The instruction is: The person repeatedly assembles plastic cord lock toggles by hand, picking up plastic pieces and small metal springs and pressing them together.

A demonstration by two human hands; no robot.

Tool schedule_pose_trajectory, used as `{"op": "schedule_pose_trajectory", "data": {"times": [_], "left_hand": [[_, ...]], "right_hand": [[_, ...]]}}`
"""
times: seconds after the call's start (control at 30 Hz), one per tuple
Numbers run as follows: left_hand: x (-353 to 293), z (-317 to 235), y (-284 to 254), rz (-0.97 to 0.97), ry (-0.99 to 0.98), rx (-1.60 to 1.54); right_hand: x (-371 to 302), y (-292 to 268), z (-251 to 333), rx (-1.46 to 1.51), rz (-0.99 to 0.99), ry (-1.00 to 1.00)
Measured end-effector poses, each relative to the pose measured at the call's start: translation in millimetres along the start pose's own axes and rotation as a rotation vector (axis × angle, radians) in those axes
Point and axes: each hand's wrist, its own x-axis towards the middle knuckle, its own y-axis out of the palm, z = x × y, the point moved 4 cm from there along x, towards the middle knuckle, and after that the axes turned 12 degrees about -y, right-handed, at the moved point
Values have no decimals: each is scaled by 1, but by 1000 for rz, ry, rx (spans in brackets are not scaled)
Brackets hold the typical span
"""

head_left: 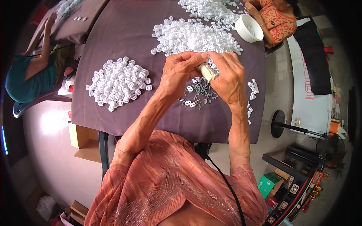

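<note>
My left hand [179,67] and my right hand [228,73] meet above the table, thumbs and fingertips pinched together. Whatever lies between the fingertips is too small or too hidden to make out. A cream-coloured wrap [207,72] with dark marks sits at the fingers of my right hand. Just beneath the hands lies a scatter of small dark grey pieces [203,92], with a few white oval two-holed plastic pieces [189,88] among them. Beyond the hands rises a large heap of similar white pieces [192,35]. Left of my left forearm is a smaller pile of white pieces [118,83].
A brown cloth covers the table [124,37]. A white tub [249,28] stands at the far right, beside a person in an orange patterned top [277,22]. Another person in teal [32,79] sits at the left. More white pieces [252,90] line the right edge.
</note>
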Motion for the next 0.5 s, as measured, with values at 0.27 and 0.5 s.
{"op": "schedule_pose_trajectory", "data": {"times": [0.27, 0.5], "left_hand": [[2, 3, 0, 1, -32, 20], [1, 5, 1, -19, -35, 16]], "right_hand": [[-1, 2, -8, -28, 41, -121], [-6, 6, -12, -48, 72, -168]]}}
